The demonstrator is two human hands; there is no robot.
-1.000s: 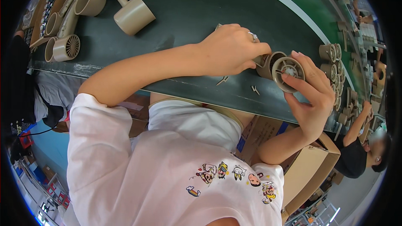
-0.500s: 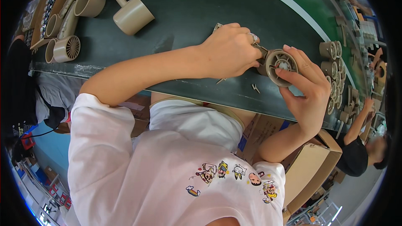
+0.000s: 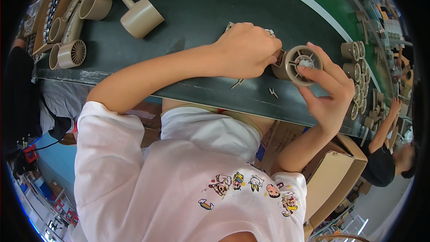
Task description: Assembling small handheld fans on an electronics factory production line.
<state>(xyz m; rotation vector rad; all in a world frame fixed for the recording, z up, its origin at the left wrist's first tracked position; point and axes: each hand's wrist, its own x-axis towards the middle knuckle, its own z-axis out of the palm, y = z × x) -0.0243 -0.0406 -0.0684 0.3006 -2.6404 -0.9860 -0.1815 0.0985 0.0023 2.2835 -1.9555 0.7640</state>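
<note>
A beige hair dryer housing (image 3: pixel 285 69) is held over the near part of the dark table, its round open end facing up and showing a spoked inner ring. My left hand (image 3: pixel 247 50) is closed around its handle side, and the fingers hide most of the handle. My right hand (image 3: pixel 330 80) grips the barrel from the right, with the thumb over the open end and fingers along the far rim. Small metal-coloured pieces (image 3: pixel 273 93) lie on the table below the housing. Another beige part (image 3: pixel 230 26) shows partly behind my left hand.
Beige housings with handles (image 3: pixel 142 17) lie at the far left beside a cardboard tray (image 3: pixel 59 13) of small parts. Several round beige housings (image 3: pixel 354 69) stand in rows at the right. An open cardboard box (image 3: pixel 336 179) is below the table edge. Another person (image 3: pixel 380 166) works at the right.
The housing has tilted slightly, so its spoked inside faces up more plainly. My left hand has turned a little at the handle, and my right thumb has shifted slightly.
</note>
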